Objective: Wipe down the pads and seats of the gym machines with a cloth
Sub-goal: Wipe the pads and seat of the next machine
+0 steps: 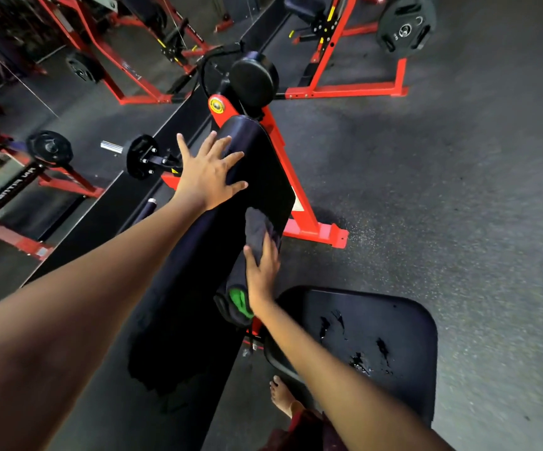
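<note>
Head view is showing two bare arms reaching forward over a long black pad (263, 177) of a red gym machine (299, 203). The left hand (209, 172) is lying flat on the upper part of this pad, near its rounded top end, with all fingers straight and spread wide; it is holding nothing, only pressing on the surface. The right hand (262, 271) is resting lower down on the right edge of the same pad, and its straight fingers are pressing a dark cloth (257, 229) against the pad. The cloth is folded and is reaching from under the fingers up along the pad edge. Just below the right wrist, something black and rolled with a green part (239, 302) is showing at the pad edge; I cannot tell if it belongs to the cloth.

Beyond the top end of the pad, a round black roller pad (253, 79) is sitting on the red frame. At the lower right, a black seat (377, 323) is standing beside the machine, and its surface is having several torn spots. A bare foot (283, 397) is standing on the dark floor (459, 190) near the seat. Further away, a weight plate (405, 26) is hanging on another red frame at the upper right, and more red machines are standing at the left.
</note>
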